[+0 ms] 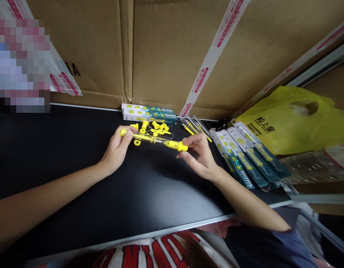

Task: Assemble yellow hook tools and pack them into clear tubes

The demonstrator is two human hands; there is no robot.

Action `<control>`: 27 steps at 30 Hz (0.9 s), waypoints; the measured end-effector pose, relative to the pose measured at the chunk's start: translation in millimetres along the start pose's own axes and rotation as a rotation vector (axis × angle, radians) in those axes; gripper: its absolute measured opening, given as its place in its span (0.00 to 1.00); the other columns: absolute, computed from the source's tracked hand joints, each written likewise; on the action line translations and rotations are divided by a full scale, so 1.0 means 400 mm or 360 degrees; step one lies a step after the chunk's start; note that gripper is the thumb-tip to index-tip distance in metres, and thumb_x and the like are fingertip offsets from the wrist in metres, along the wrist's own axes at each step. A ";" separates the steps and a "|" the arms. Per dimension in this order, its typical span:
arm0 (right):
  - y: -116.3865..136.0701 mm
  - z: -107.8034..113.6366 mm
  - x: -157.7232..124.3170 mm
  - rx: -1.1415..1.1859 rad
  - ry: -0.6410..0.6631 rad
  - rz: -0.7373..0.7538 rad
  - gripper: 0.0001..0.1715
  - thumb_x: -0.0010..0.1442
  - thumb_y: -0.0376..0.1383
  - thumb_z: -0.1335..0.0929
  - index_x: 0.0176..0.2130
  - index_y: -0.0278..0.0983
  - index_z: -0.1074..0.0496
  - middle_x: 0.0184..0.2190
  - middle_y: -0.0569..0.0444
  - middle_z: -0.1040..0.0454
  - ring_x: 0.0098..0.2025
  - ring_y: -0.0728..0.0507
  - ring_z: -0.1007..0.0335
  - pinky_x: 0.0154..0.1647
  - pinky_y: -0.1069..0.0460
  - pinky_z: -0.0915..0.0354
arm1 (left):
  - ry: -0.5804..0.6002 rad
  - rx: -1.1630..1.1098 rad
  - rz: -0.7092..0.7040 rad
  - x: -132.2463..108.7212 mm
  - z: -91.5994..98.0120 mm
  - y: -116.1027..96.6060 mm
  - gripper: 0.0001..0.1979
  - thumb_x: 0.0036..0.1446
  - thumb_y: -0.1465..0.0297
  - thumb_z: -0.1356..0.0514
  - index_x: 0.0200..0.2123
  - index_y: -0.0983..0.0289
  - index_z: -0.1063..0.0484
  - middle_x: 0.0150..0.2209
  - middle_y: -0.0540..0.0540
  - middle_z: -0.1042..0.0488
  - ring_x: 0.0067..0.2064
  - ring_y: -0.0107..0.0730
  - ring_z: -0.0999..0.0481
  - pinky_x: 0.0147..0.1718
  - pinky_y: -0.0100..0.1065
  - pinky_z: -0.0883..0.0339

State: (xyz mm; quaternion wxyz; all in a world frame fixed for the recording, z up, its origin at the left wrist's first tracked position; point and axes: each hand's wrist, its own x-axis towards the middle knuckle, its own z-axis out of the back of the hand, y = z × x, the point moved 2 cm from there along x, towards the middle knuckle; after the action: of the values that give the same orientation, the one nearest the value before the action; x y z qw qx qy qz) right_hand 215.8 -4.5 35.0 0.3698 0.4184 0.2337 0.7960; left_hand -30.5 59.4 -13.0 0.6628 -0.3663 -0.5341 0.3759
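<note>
A clear-tubed spring scale [161, 140] with yellow ends lies nearly level between my hands, above the black table. My left hand [118, 147] is closed around its left end, thumb on top. At the other end, the thumb and fingers of my right hand [200, 156] pinch the yellow cap. Just behind the tube is a loose pile of yellow caps, rings and hooked parts [155, 126], partly hidden by it. One yellow ring [137, 142] lies apart, below the tube near my left hand. Several clear tubes with yellow parts [196, 126] lie beyond my right hand.
Stacked spring scale boxes [149, 113] stand against a large cardboard carton [166, 56] at the back. More boxes [244, 154] lie along the right side of the black table [105, 201]. A yellow plastic bag [295, 119] sits at the far right. Someone is at the upper left, blurred out.
</note>
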 end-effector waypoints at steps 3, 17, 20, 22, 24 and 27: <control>0.000 0.006 0.003 0.0033 0.0086 -0.0034 0.09 0.66 0.36 0.37 0.44 0.41 0.45 0.36 0.54 0.35 0.33 0.48 0.29 0.34 0.50 0.30 | -0.0017 -0.0050 0.0025 0.003 0.002 0.008 0.16 0.64 0.56 0.50 0.41 0.61 0.32 0.46 0.57 0.28 0.49 0.36 0.29 0.51 0.39 0.37; -0.032 -0.005 -0.015 -0.0140 0.0121 0.0022 0.10 0.67 0.37 0.38 0.47 0.41 0.46 0.34 0.54 0.33 0.34 0.47 0.27 0.37 0.49 0.31 | -0.0034 -0.0313 0.0128 -0.004 0.001 0.034 0.16 0.63 0.56 0.48 0.43 0.61 0.31 0.49 0.57 0.29 0.50 0.37 0.30 0.52 0.41 0.37; -0.027 -0.005 -0.014 -0.0134 0.0073 0.0015 0.11 0.67 0.37 0.38 0.47 0.41 0.46 0.34 0.54 0.33 0.34 0.47 0.28 0.36 0.48 0.31 | -0.0002 -0.0357 0.0125 -0.003 -0.002 0.031 0.16 0.64 0.56 0.48 0.43 0.61 0.31 0.49 0.57 0.29 0.51 0.38 0.31 0.53 0.41 0.38; -0.020 -0.004 -0.010 -0.0103 0.0045 0.0005 0.10 0.67 0.37 0.39 0.47 0.41 0.46 0.33 0.55 0.33 0.33 0.47 0.28 0.35 0.48 0.32 | 0.0008 -0.0358 0.0107 -0.003 -0.003 0.025 0.15 0.64 0.57 0.48 0.43 0.60 0.31 0.49 0.57 0.29 0.51 0.37 0.31 0.53 0.41 0.38; -0.013 -0.005 -0.005 -0.0045 0.0049 -0.0021 0.07 0.68 0.37 0.40 0.45 0.41 0.47 0.31 0.56 0.33 0.30 0.48 0.30 0.33 0.49 0.33 | 0.0001 -0.0329 0.0068 -0.003 -0.001 0.019 0.15 0.64 0.57 0.49 0.43 0.60 0.31 0.49 0.57 0.29 0.51 0.37 0.31 0.53 0.40 0.38; -0.005 -0.010 0.000 0.0050 0.0088 -0.0088 0.05 0.69 0.38 0.42 0.42 0.41 0.48 0.26 0.59 0.33 0.26 0.49 0.35 0.30 0.52 0.37 | -0.0005 -0.0270 0.0022 -0.002 0.001 0.011 0.15 0.65 0.57 0.49 0.44 0.60 0.32 0.49 0.57 0.29 0.50 0.36 0.30 0.52 0.39 0.38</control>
State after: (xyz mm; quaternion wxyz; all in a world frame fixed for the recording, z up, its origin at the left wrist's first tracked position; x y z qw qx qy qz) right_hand 213.4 -3.4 31.4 0.3786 0.3953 0.2677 0.7929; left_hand -31.4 60.5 -17.1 0.6260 -0.4240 -0.5626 0.3344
